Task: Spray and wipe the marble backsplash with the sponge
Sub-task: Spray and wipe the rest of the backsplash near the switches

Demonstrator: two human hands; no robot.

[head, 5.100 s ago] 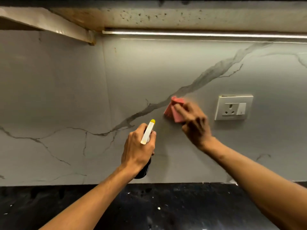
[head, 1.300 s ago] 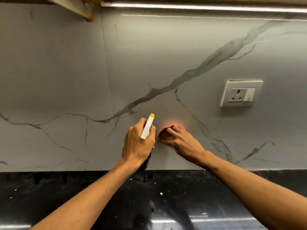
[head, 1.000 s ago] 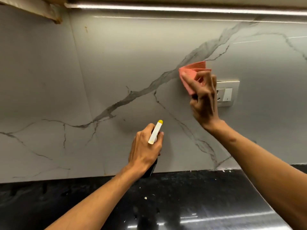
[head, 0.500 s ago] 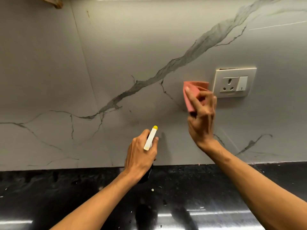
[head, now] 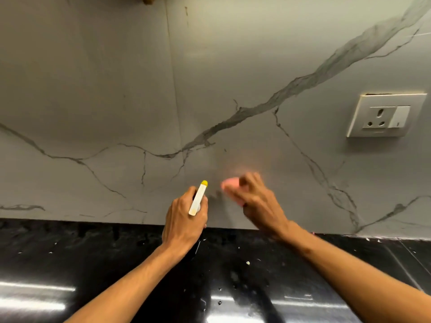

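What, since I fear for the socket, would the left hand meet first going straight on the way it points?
Probably bare marble backsplash, just above the spray bottle the left hand grips. The socket sits far right, off that line; depth is unclear.

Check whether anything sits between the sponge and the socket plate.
Nothing visible: only bare backsplash lies between the sponge in the right hand and the socket plate. The spray bottle, in the left hand, is on the sponge's other side.
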